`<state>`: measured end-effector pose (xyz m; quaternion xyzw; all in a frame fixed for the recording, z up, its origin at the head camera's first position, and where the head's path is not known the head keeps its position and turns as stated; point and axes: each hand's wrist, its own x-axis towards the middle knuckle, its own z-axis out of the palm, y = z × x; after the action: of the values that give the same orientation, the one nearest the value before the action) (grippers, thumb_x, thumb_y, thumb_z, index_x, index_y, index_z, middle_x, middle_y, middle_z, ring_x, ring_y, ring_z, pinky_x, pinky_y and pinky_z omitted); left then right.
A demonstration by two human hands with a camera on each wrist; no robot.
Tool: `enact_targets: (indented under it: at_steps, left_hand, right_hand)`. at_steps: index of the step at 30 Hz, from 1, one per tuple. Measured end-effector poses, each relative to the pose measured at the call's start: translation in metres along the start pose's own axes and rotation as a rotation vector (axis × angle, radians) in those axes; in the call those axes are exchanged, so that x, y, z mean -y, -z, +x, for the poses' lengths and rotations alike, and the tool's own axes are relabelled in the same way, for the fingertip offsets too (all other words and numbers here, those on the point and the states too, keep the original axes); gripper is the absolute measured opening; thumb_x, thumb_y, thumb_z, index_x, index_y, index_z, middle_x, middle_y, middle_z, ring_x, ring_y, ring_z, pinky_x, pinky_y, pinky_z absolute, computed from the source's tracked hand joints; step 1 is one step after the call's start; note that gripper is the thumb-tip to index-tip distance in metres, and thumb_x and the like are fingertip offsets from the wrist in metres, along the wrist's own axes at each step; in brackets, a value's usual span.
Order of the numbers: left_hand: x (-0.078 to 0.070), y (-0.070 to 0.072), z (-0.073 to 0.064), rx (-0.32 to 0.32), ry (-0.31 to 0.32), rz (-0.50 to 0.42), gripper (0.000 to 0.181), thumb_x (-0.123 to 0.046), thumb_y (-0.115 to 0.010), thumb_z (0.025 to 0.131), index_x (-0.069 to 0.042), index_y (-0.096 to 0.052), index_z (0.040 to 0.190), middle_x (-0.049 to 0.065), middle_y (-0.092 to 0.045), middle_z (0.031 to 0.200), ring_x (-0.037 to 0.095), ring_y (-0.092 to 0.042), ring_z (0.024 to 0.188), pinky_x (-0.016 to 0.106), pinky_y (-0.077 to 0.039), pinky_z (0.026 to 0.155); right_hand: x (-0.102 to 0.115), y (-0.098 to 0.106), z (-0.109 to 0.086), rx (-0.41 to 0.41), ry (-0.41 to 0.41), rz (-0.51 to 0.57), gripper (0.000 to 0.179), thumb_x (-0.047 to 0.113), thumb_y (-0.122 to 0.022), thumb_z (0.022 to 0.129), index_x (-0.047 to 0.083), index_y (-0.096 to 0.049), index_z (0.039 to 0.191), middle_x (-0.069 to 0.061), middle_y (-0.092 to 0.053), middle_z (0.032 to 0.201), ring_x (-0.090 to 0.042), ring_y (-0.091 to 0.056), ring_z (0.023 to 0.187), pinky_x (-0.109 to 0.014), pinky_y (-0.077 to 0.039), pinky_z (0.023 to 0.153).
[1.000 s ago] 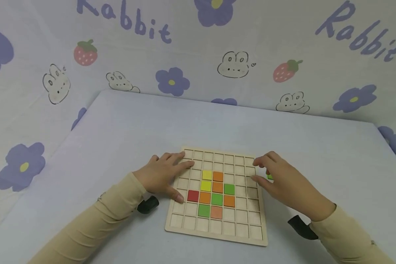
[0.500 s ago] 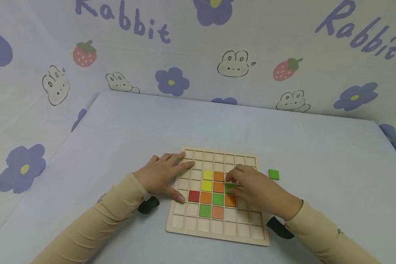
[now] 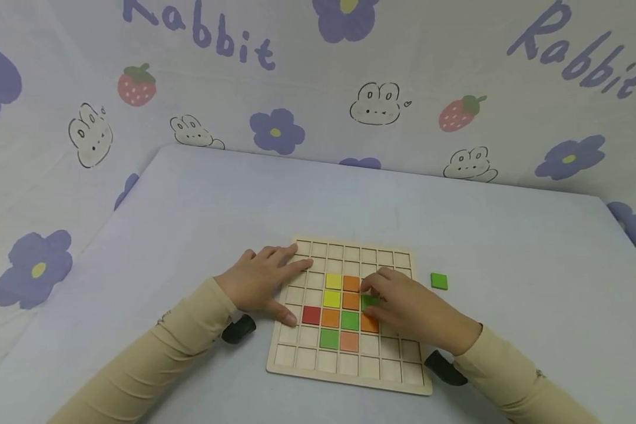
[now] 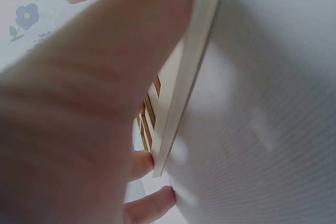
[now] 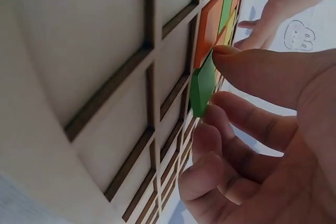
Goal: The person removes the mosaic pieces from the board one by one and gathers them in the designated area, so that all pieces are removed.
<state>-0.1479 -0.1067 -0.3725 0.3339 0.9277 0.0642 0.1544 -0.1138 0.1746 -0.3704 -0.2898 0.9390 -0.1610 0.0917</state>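
Note:
A pale wooden grid board (image 3: 350, 383) lies on the table, with yellow, orange, red, green and pink square tiles in its middle cells. My left hand (image 3: 262, 280) rests over the board's left edge, fingers spread and thumb near the red tile (image 3: 311, 315). On the right side of the pattern, my right hand (image 3: 408, 303) pinches a green tile (image 5: 205, 87) between thumb and index finger. That tile sits tilted in its cell, below an orange tile (image 5: 210, 24) in the right wrist view. The remaining fingers of that hand are curled beside it.
Right of the board, a loose green tile (image 3: 439, 281) lies on the white table (image 3: 275, 188). A fabric backdrop (image 3: 318, 76) with rabbits, flowers and strawberries stands behind. Dark wrist-worn pieces hang under both forearms.
My right hand has come left from beside the loose green tile onto the green tile in the board, uncovering the loose one. The left hand has stayed in place.

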Motion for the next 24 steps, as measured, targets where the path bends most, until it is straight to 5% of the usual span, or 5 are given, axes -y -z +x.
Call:
enact_targets:
  at_steps: [10, 18, 24]
  left_hand:
    - [-0.001, -0.001, 0.001, -0.004, 0.012, 0.022, 0.104, -0.068, -0.071, 0.068, -0.025, -0.027, 0.152, 0.014, -0.020, 0.158, 0.036, -0.030, 0.139, 0.061, -0.033, 0.099]
    - [-0.001, 0.000, 0.001, 0.010, 0.022, 0.010, 0.104, -0.067, -0.071, 0.069, -0.026, -0.026, 0.152, 0.013, -0.018, 0.159, 0.035, -0.028, 0.140, 0.060, -0.031, 0.101]
    - [-0.001, 0.000, 0.000, 0.001, 0.014, 0.010, 0.104, -0.067, -0.072, 0.068, -0.025, -0.027, 0.152, 0.014, -0.020, 0.158, 0.036, -0.030, 0.139, 0.060, -0.032, 0.099]
  right_hand:
    - [0.005, 0.002, -0.001, -0.025, 0.002, -0.031, 0.015, 0.020, -0.070, 0.088, 0.016, -0.062, 0.100, 0.008, -0.057, 0.094, -0.006, -0.053, 0.084, -0.026, -0.050, 0.078]
    - [0.005, 0.004, -0.006, -0.033, 0.084, -0.037, 0.019, 0.012, -0.068, 0.089, 0.023, -0.067, 0.104, 0.012, -0.061, 0.096, -0.002, -0.058, 0.087, -0.025, -0.051, 0.078]
    - [0.003, 0.006, -0.012, -0.044, 0.073, -0.043, 0.020, 0.011, -0.070, 0.087, 0.017, -0.066, 0.106, 0.009, -0.060, 0.098, -0.005, -0.060, 0.087, -0.024, -0.051, 0.077]
